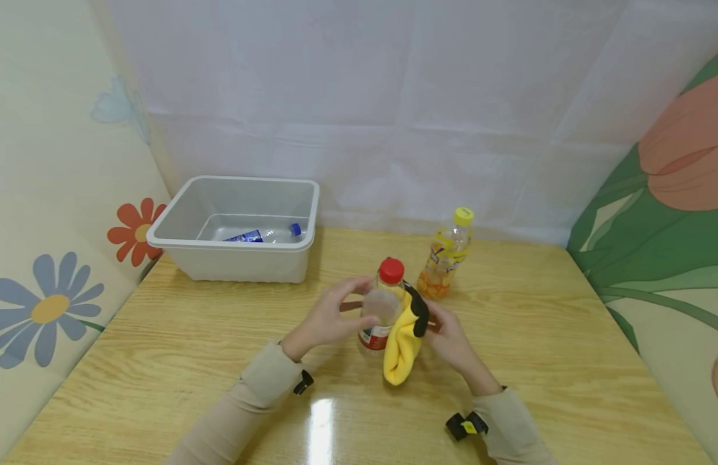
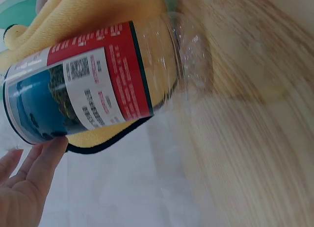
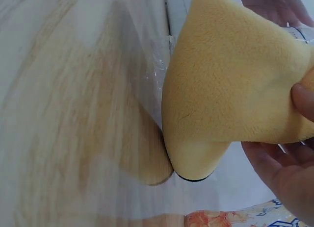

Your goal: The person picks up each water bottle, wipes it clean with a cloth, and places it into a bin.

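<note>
A clear plastic bottle [image 1: 375, 337] with a red cap [image 1: 391, 270] stands roughly upright in front of me. Its label [image 2: 78, 85] shows red, white and blue. My left hand [image 1: 333, 315] grips the bottle from the left, thumb on the near side and fingers on the far side. Against the bottle's right side hangs a yellow cloth [image 1: 402, 345] with a dark edge. The right hand [image 1: 450, 337] pinches this cloth, as the right wrist view shows, with its thumb on the plush face [image 3: 235, 75]. I cannot tell whether the bottle's base touches the table.
At the back left, a light grey bin [image 1: 248, 261] holds a clear bottle [image 1: 271, 235] with a blue cap and blue label. Behind my right hand stands a yellow-capped bottle [image 1: 446, 255] with orange contents at its bottom. A white sheet [image 1: 364, 97] hangs along the wooden table's [image 1: 539, 361] back edge.
</note>
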`<state>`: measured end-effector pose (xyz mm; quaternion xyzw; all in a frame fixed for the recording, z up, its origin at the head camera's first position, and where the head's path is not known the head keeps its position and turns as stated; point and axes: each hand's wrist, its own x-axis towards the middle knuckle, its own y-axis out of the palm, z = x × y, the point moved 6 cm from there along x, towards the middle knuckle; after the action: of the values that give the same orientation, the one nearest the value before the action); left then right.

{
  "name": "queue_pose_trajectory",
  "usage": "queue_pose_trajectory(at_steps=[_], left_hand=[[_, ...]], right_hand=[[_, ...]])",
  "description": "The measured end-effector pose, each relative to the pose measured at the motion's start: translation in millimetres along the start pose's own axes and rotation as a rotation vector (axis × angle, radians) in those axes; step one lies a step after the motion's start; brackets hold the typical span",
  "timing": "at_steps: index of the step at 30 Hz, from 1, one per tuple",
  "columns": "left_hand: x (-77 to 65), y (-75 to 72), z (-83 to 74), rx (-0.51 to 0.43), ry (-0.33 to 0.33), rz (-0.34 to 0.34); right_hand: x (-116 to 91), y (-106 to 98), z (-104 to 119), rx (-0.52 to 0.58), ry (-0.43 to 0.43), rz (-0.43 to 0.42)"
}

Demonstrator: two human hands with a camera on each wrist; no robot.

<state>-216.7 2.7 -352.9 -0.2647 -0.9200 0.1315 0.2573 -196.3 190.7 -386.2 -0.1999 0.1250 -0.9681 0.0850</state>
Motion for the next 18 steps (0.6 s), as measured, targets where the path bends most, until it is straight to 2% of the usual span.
queue_pose_trajectory(at_steps=[6,8,13,14,18], left_hand=[[1.3,3.3,-0.1,0.016,-0.030,-0.027],[2.0,3.9,-6.1,0.036,-0.038,-0.036],[3.7,6.9,-7.3,0.119,-0.050,-0.057],[3.9,7.8,-2.3,0.129,-0.045,-0.062],[3.3,7.6,-1.3,0.145,-0.044,-0.067]], right_hand=[[-0.4,2.1,0.0,-0.006,0.006,0.020],[-0.7,2.5,0.6,-0.007,-0.009,0.022],[-3.2,0.2,3.0,-0.060,-0.021,-0.019],[-3.9,-0.8,3.8,-0.074,-0.019,-0.032],[-6.4,-4.8,8.6,-0.079,-0.030,-0.072]])
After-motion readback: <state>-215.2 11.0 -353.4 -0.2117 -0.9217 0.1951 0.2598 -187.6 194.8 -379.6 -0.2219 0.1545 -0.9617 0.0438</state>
